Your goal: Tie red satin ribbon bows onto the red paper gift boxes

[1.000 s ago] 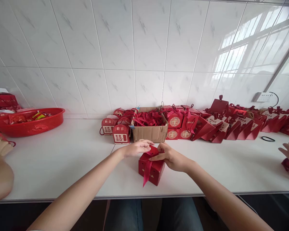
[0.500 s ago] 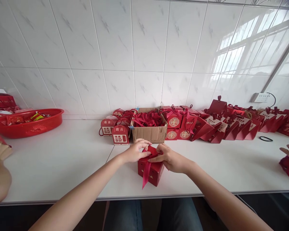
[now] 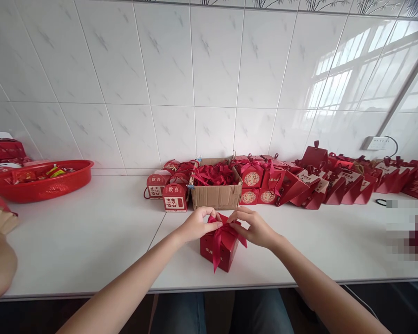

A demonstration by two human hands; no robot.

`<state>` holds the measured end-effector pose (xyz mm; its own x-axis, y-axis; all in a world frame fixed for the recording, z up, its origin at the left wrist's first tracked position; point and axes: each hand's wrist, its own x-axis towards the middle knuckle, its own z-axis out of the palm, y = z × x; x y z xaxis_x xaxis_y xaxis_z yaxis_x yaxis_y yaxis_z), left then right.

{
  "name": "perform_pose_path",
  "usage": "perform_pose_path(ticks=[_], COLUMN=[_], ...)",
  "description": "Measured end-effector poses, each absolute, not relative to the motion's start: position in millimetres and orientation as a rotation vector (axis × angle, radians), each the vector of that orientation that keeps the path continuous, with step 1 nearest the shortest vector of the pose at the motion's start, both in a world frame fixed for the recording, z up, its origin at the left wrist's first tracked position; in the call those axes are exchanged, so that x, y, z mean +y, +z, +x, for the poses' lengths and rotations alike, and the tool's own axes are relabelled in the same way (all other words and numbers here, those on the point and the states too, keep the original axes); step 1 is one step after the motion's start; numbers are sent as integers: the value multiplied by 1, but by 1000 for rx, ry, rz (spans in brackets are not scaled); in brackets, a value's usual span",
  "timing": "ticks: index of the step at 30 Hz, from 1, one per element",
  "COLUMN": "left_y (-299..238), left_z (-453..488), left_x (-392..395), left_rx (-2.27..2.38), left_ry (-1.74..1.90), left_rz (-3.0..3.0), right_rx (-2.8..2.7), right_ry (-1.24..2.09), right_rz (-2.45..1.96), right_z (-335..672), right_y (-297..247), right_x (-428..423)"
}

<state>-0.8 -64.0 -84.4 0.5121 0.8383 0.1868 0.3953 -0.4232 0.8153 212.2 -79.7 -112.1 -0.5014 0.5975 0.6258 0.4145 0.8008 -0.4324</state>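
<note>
A small red gift box [image 3: 218, 253] stands on the white table in front of me, turned with one corner toward me. Across its top lies a dark pink ribbon [image 3: 217, 246] shaped into a bow, with one tail hanging down the front and another off to the right. My left hand [image 3: 202, 225] pinches the bow's left loop between thumb and fingers. On the other side, my right hand [image 3: 252, 227] pinches the ribbon near the knot with thumb and index finger.
Behind the box is a cardboard carton [image 3: 216, 197] of ribbons, flanked by red boxes [image 3: 174, 198] and rows of tent-shaped red boxes [image 3: 334, 185]. A red basket [image 3: 55, 188] of sweets is at left. Another person's arm [image 3: 0, 260] rests at the left edge.
The ribbon has gone from being gathered under my right fingers to a spread bow with two visible tails. My right hand has shifted slightly right; the view tilted up a little.
</note>
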Motion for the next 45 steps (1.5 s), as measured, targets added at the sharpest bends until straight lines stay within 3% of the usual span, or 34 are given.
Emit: perform_pose_path(ticks=[45], left_y=[-102], left_z=[6], left_x=[-70], left_rx=[945], left_ry=[893], left_rz=[1786], right_rx=[-2057], right_ry=[250], right_rz=[-865], right_z=[221], right_y=[-124], right_x=[-71])
